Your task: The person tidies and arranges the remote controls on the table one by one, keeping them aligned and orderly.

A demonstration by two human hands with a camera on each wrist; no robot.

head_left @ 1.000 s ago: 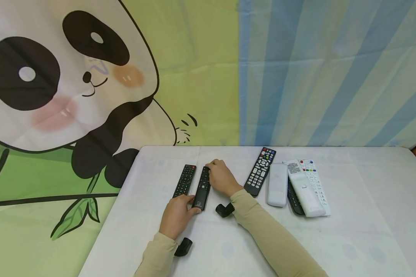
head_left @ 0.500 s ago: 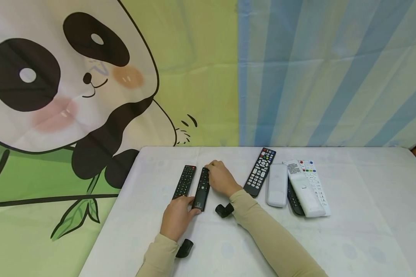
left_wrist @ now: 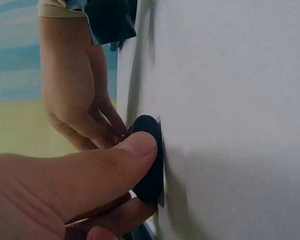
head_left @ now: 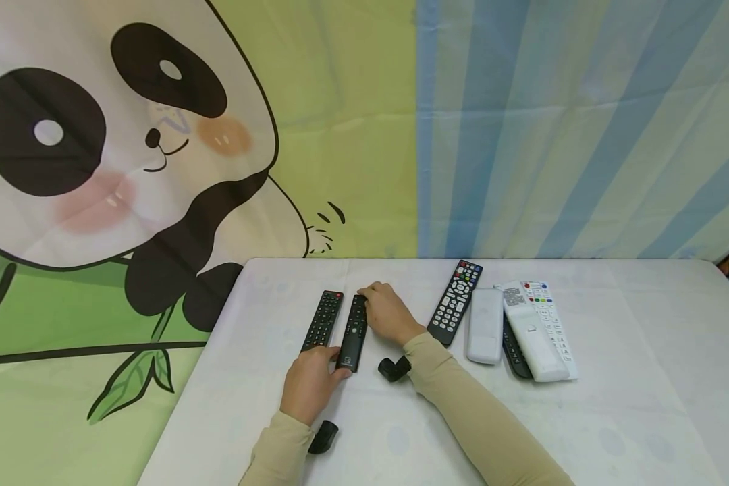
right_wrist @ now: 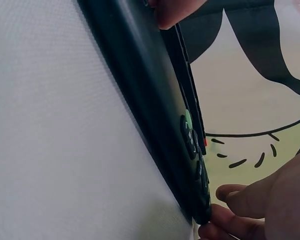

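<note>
Sleeves (head_left: 480, 418), tan, reach in over the white-covered desk (head_left: 644, 351), w/ blk wrist gadgets (head_left: 324, 437) by the cuffs. Next, L hand (head_left: 310, 385): thumb & finger clamped on either side of the dk slim remote (head_left: 352, 334), at its near end. That remote is on the desk btwn both hands, keys up. Just L of it, about parallel, blk red-key remote (head_left: 323, 317), near end hidden by L hand. Well to the R: labelled white remote (head_left: 534, 337) atop a part-hidden blk remote (head_left: 515, 351) & a white keyed remote (head_left: 549, 314); plain white remote (head_left: 486, 324) just beside. R hand (head_left: 391, 314): fingers at dk remote's far end; pinching or only touching, can't tell. Farther R, blk colour-key remote (head_left: 455, 304), tilted. Behind desk: panda print (head_left: 127, 148) L, blue-striped cloth (head_left: 571, 135) R.
</note>
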